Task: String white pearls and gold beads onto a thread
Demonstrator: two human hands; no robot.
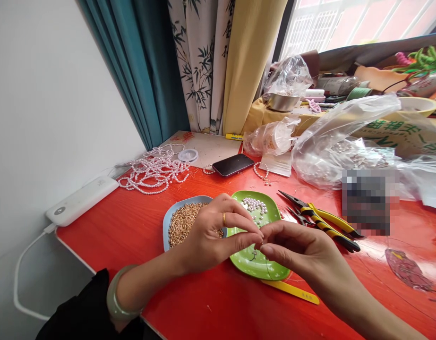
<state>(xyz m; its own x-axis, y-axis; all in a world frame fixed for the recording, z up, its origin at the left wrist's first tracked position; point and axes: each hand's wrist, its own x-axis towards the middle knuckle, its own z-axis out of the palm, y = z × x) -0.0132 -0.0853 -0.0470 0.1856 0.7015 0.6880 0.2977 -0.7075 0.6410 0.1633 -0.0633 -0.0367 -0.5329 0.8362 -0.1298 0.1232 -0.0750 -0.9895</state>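
Note:
Over the green plate [244,271], my left hand [221,231] and my right hand [299,241] meet, thumb and fingers pinched at the tips. A thin thread [268,270] hangs from the right fingertips; what the left fingertips pinch is too small to make out. Small white pearl beads [255,207] lie in the far part of the green plate. Partly behind my left hand is a blue plate [166,236] full of gold beads [182,224]. A ring is on one left finger and a pale green bangle [115,295] on that wrist.
Black-and-yellow pliers [319,217] lie right of the plates, and a yellow strip [295,291] partly under the green one. Behind are pearl strands [154,170], a black phone [233,165] and a beaded bracelet [262,174]. Plastic bags [331,151] stand far right; a white power strip [83,200], left.

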